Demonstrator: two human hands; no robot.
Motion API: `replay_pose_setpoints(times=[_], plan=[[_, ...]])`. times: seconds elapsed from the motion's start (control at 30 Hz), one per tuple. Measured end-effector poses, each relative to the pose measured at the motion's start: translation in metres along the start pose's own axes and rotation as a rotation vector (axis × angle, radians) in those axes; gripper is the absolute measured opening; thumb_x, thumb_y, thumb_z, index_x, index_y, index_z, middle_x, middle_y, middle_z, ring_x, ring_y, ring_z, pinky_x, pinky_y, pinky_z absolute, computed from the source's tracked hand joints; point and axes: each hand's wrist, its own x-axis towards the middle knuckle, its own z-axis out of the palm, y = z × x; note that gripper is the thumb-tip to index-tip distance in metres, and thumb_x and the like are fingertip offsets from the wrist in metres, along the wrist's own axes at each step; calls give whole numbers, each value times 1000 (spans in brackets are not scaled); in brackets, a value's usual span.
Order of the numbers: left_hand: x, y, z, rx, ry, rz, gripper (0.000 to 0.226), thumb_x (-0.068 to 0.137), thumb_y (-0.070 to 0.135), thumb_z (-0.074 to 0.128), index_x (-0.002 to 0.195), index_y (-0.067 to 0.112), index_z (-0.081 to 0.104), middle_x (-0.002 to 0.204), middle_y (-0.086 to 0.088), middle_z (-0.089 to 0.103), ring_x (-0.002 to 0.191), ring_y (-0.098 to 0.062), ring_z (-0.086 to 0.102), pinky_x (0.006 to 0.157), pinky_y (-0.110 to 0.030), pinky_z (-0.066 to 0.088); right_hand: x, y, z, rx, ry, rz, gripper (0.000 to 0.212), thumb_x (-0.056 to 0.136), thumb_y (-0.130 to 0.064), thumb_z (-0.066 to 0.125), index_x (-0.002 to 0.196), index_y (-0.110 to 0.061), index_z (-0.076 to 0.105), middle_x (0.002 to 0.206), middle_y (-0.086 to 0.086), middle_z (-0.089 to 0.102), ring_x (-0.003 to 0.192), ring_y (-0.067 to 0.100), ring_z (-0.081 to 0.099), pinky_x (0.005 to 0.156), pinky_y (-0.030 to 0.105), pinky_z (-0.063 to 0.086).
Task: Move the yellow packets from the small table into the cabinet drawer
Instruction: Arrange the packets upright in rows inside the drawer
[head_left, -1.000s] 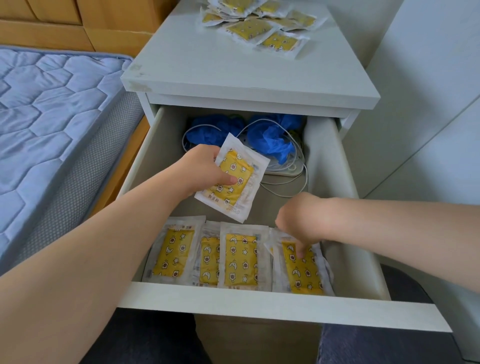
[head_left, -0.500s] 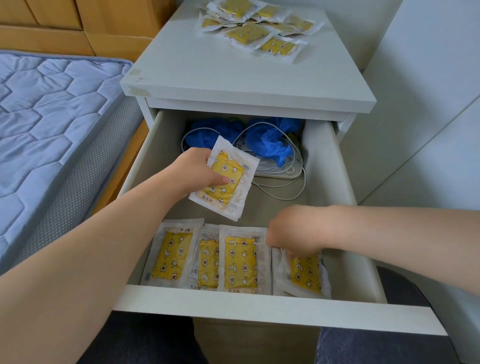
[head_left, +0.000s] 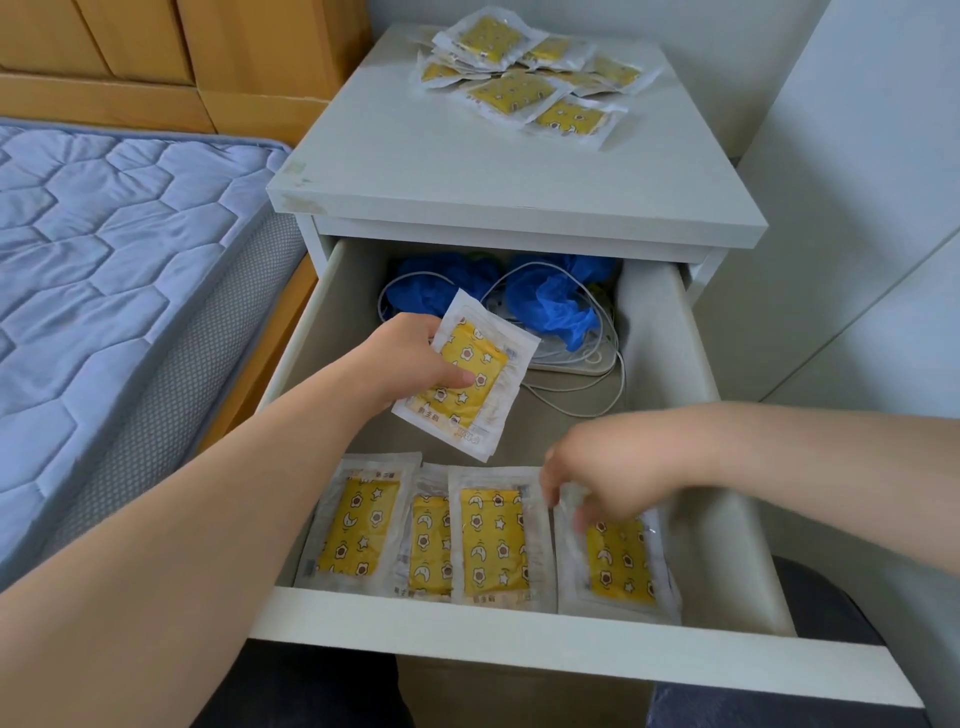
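Now left hand (head_left: 410, 358) grips a raised packet (head_left: 480, 364); right hand (head_left: 613, 467), fingers down, pinches rightmost packet (head_left: 621, 564).

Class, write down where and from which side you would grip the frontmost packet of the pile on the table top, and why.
Probably pinch the frontmost packet by its flat sealed border, coming from the front: it lies flat, that edge is free, and other packets crowd its far side.

A loose pile of yellow packets (head_left: 524, 78) lies on the white counter (head_left: 467, 171). Four more packets (head_left: 493, 540) lie side by side at the drawer (head_left: 571, 644) front.
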Motion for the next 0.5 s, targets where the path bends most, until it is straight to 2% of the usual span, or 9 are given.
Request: replay_pose_setpoints(times=[0.07,0.1,0.17,0.2,0.23,0.3,0.33,0.4,0.5], plan=[[0,0,-1,18,-19,-2,26,79,16,76,102,21,64,93,4,69,77,-9,67,61,-22,52,-4,13,-19,205,144,39,21,89,-30,61,107,-21,68,102,-8,67,91,10,62,82,28,51],[1,-1,-1,32,-35,-4,26,78,16,77,101,20,65,94,4,70,78,-10,68,62,-23,52,-2,21,-26,276,269,88,18,89,-26,60,104,-20,69,100,-8,68,89,8,62,84,28,51],[2,-2,0,63,-65,-10,26,77,16,77,100,20,66,95,3,70,80,-11,69,65,-24,53,9,37,-35,439,548,215,26,90,-28,60,114,-18,62,110,-6,63,98,10,59,92,29,48],[2,-2,0,73,-75,-15,25,77,16,77,99,21,66,95,2,70,80,-11,69,67,-25,53,14,43,-38,593,613,242,37,89,-30,61,124,-17,55,116,-5,59,106,11,56,97,30,45],[3,-2,0,78,-80,-21,25,77,16,77,100,20,66,96,2,70,82,-12,69,69,-26,54,19,46,-41,791,607,222,45,90,-28,62,131,-17,48,122,-4,55,113,13,54,102,32,42],[6,-4,-1,67,-78,-38,27,77,17,77,103,18,66,97,1,71,85,-14,69,73,-29,54,28,46,-47,1173,483,110,41,91,-16,61,130,-15,50,127,3,58,116,16,55,104,36,43],[7,-5,-2,62,-75,-46,29,77,17,77,104,17,66,98,0,71,85,-14,69,73,-29,54,31,43,-48,1286,435,70,32,91,-9,60,122,-13,55,122,7,62,112,18,59,99,36,47],[10,-9,-4,74,-84,-50,33,78,17,77,109,15,66,101,0,71,87,-14,69,73,-28,54,41,39,-48,1388,464,41,19,89,1,59,104,-10,61,110,12,67,99,21,66,84,33,57],[12,-12,-16,159,-205,-59,38,79,19,76,115,19,63,105,1,71,90,-13,69,73,-27,55,57,31,-48,1466,507,64,16,85,7,60,93,-7,62,98,12,67,85,22,67,60,26,59]])
